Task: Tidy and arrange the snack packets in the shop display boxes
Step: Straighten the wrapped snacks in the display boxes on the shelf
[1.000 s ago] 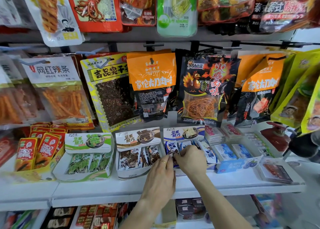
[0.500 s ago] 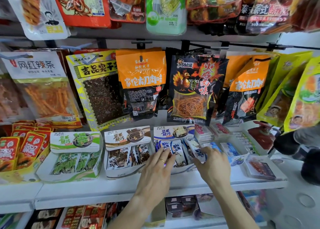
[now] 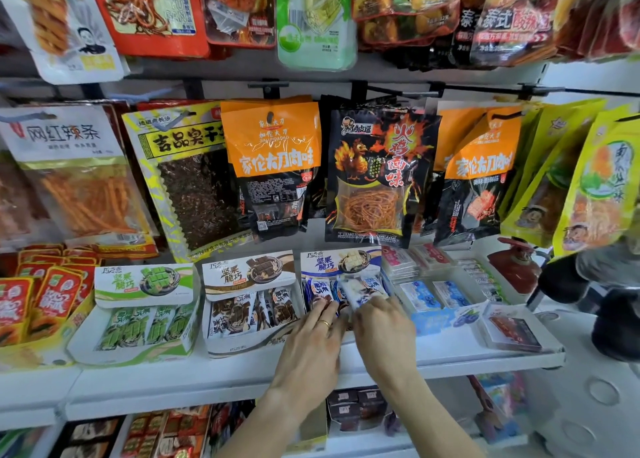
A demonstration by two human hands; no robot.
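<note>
A: Room to move?
B: Tight. The blue display box [image 3: 341, 265] sits mid-shelf on the white shelf [image 3: 450, 353], its front near the shelf's front edge. The brown display box [image 3: 247, 302] is just beside it on the left, a light-blue carton [image 3: 433, 315] just beside it on the right. Hanging bags [image 3: 375, 177] come down close over the box lids. Bare shelf only along the front edge and toward the right corner, near a clear plastic case [image 3: 512, 329].

A: Materials?
B: Boxes are printed cardboard with upright flap lids. Blue-and-white snack packets [image 3: 320, 289] are glossy film, small flat pillows standing in a row. The green display box [image 3: 138, 315] further left is the same shape.

A: Hands?
B: Left hand [image 3: 311, 347], ring on one finger, fingers fairly straight, tips touching the lower ends of the packets at the box's front left. Right hand [image 3: 384, 329], fingers curled around a pale packet [image 3: 360, 291], tilted across the row; the grip is partly hidden and blurred.

A: Packets relative to fingers?
B: Just above and beyond both sets of fingertips, inside the blue box.
</note>
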